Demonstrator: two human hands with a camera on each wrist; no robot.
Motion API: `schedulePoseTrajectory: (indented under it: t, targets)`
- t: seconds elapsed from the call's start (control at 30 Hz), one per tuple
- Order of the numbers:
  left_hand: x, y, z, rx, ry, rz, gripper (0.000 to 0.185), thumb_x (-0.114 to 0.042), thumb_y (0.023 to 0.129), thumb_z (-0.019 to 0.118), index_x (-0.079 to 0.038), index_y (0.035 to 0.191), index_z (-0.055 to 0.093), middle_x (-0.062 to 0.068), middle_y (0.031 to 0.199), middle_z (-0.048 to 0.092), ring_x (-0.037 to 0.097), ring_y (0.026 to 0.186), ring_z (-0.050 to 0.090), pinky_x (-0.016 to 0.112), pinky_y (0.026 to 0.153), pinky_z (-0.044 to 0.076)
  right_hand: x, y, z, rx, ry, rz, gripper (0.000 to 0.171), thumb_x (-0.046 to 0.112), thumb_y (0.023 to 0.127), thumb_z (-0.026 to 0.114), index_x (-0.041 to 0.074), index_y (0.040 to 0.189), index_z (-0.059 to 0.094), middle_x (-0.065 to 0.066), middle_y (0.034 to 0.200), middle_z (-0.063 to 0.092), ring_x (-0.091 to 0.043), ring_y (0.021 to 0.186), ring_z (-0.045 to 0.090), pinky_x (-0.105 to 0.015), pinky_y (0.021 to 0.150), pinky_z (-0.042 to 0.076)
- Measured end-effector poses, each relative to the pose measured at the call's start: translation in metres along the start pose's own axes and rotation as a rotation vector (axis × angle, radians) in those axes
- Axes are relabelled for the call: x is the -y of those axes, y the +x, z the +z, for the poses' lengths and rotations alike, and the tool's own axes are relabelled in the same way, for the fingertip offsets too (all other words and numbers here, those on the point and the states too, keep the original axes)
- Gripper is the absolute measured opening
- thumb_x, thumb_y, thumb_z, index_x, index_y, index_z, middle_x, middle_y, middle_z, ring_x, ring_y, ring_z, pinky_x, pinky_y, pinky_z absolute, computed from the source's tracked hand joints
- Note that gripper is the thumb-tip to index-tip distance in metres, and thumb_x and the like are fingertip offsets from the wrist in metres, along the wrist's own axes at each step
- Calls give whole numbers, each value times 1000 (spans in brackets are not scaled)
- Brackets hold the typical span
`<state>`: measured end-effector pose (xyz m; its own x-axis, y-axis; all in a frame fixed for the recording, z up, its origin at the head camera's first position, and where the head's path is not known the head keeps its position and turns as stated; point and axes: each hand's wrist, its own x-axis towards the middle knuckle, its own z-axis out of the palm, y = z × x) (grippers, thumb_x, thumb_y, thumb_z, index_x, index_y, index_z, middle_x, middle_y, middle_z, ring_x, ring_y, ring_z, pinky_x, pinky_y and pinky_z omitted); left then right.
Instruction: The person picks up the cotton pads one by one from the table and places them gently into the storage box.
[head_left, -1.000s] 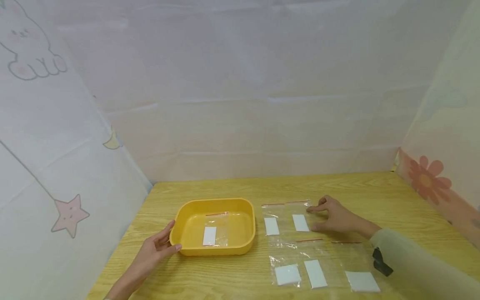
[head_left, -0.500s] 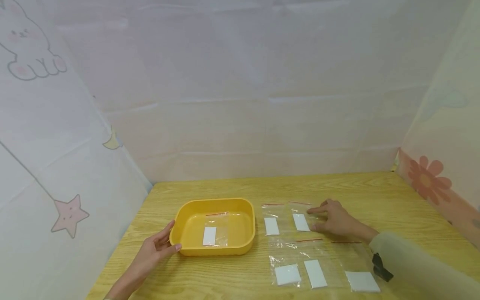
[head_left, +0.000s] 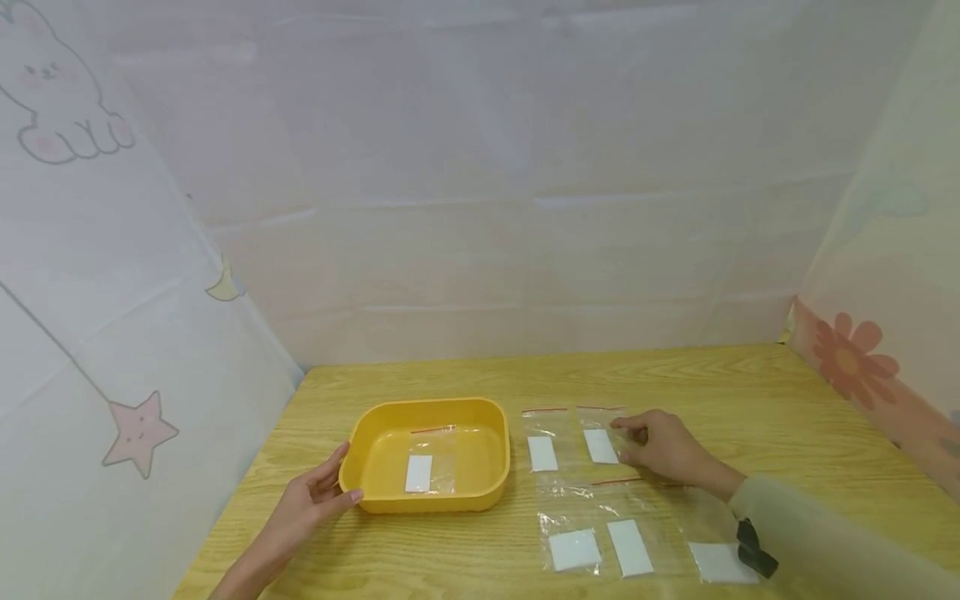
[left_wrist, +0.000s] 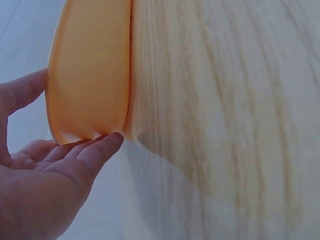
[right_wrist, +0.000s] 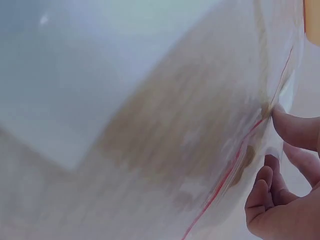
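Note:
In the head view my left hand [head_left: 303,508] holds the near left corner of a yellow plastic tray [head_left: 480,502]. The left wrist view has the thumb at the tray's rim and the other fingers [left_wrist: 102,150] against its outer wall. Inside the tray lies a clear zip bag with a white card [head_left: 418,473]. At the far row's right-hand zip bag [head_left: 600,419], my right hand [head_left: 667,446] pinches the right edge between thumb and fingers; a white card [head_left: 601,446] shows in it. The fingertips' contact is partly hidden in the right wrist view.
Left of that bag lies another zip bag with a white card [head_left: 542,453]. Several more bags with white cards [head_left: 630,547] lie in a near row, the rightmost [head_left: 720,562] partly under my right sleeve. Printed cloth walls enclose the wooden table [head_left: 420,558].
The far right-hand bag has shifted slightly toward the right and straightened. My right hand has lowered a little, its fingers closer together. The left hand and tray stay put.

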<state>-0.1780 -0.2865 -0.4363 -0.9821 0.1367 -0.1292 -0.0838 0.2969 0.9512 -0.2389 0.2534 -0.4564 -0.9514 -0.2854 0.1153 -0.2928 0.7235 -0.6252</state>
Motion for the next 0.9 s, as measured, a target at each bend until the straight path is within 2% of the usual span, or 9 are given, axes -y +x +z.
schedulePoseTrajectory:
  t: [0.13,0.33,0.4,0.47,0.57,0.63,0.7,0.8,0.9]
  targets:
    - [0,0,0,2,2,2,85,-17,100,76,-2,166,25,18,168,27,38,147,41,32,106,52,1,3,1,5,37,27,62,5,80,91,-6,137,68,0,78,51,-18,71,43,-29,60,35]
    - [0,1,0,6,-5,-5,86,-18,100,76,-3,167,25,17,168,26,37,147,40,32,107,51,4,2,-3,5,178,37,76,-4,79,87,-3,149,57,-6,78,52,-17,69,42,-28,59,37]
    - [0,1,0,2,-3,-5,86,-18,100,76,-3,167,25,17,168,26,37,147,41,33,106,51,2,3,-5,25,252,23,73,-6,81,84,-3,149,57,-18,93,65,-15,64,40,-27,57,38]
    - [0,1,0,-1,-1,-6,86,-18,100,76,-4,167,25,17,168,27,37,147,41,33,106,51,-1,4,-7,61,310,11,68,-5,86,81,-4,149,57,-29,114,69,-16,65,40,-26,57,39]
    - [0,1,0,-3,-4,-5,85,-17,100,76,-4,167,26,17,168,27,37,147,41,33,106,51,-6,7,-10,105,338,1,61,0,91,80,-5,147,58,-30,149,54,-19,82,51,-26,61,42]
    - [1,1,0,-3,-6,-5,85,-17,100,76,-4,167,26,17,168,27,37,147,41,33,106,51,-6,8,-11,127,335,18,60,3,92,80,-6,147,58,-29,150,54,-24,97,52,-27,68,44]
    - [1,1,0,-4,-7,-7,85,-17,100,76,-4,167,26,16,168,27,37,147,41,33,106,51,-7,9,-12,132,323,33,60,5,92,81,-6,147,58,-28,147,57,-24,97,53,-27,70,45]
    - [1,1,0,-9,0,-13,85,-17,99,77,-3,167,27,17,168,27,37,147,41,33,106,52,-6,10,-15,125,329,56,62,6,90,82,-6,146,59,-24,119,69,-20,82,49,-26,64,42]
    - [1,1,0,-10,2,-15,85,-18,99,77,-3,166,27,17,168,27,37,147,41,33,106,52,-3,11,-20,117,368,48,64,6,90,83,-6,147,58,-14,96,64,-17,71,43,-26,59,39]
